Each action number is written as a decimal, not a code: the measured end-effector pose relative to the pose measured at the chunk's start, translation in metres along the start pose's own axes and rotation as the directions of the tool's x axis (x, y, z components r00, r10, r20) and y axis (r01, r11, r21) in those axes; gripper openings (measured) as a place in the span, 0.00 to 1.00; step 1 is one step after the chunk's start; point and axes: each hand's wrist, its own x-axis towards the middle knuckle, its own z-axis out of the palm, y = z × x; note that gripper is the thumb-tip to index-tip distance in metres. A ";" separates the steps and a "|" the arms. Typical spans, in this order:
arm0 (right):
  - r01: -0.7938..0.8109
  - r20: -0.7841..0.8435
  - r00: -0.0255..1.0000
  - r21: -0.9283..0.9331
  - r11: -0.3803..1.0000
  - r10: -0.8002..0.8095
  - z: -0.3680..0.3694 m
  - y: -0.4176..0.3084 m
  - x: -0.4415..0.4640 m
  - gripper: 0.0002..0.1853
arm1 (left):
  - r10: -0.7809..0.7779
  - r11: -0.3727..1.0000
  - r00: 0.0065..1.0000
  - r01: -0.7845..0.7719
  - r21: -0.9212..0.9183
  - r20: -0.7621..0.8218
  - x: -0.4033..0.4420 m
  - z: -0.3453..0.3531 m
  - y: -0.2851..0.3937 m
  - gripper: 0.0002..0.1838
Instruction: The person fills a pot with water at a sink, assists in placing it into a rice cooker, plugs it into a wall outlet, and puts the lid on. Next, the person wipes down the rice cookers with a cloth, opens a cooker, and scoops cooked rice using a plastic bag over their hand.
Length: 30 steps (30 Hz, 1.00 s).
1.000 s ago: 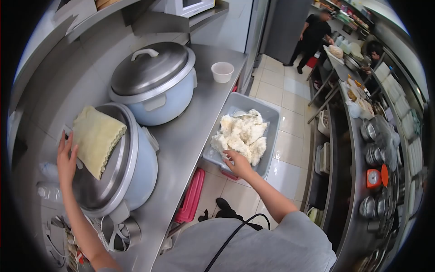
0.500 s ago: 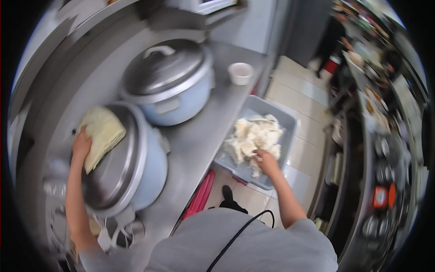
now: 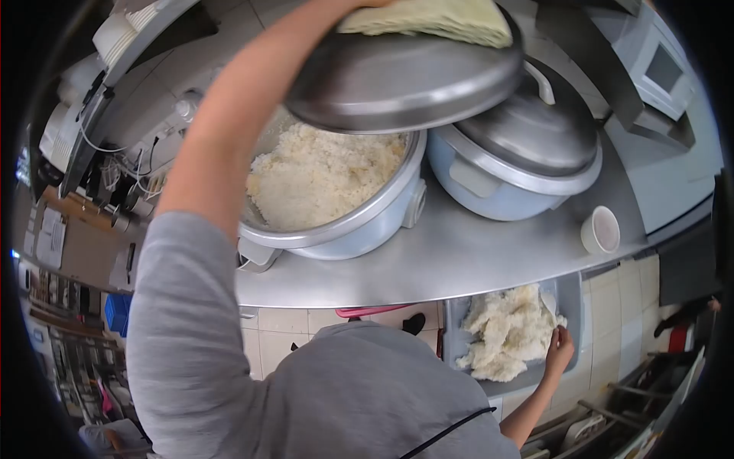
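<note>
My left hand [image 3: 373, 3], partly cut off by the top edge, grips a folded pale-yellow cloth [image 3: 436, 21] and through it a metal lid [image 3: 397, 80]. The lid hangs tilted over a light-blue rice cooker [image 3: 344, 243], whose cooked rice [image 3: 329, 180] is exposed. Lower right, my right hand [image 3: 562, 353] is closed at the edge of a grey plastic tub [image 3: 575, 306] with a mound of white rice [image 3: 505, 333] in it. Its fingers seem to hold a white rice paddle [image 3: 549, 303] lying against the rice; the grip is only partly visible.
A second blue cooker [image 3: 497, 200] with its lid on stands to the right on the steel counter [image 3: 459, 260]. Near it is a white cup [image 3: 601, 231]. Cables [image 3: 138, 164] lie at the left. A person [image 3: 680, 317] is at the far right.
The lid has come up off the near cooker with the cloth in my left hand, uncovering the rice. My right hand stays by the tub, and the view has swung left.
</note>
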 end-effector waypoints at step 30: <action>-0.297 0.082 0.951 -0.035 0.954 0.299 -0.001 0.082 -0.047 0.10 | 0.064 0.947 0.910 0.074 -0.314 0.409 0.103 0.148 0.138 0.33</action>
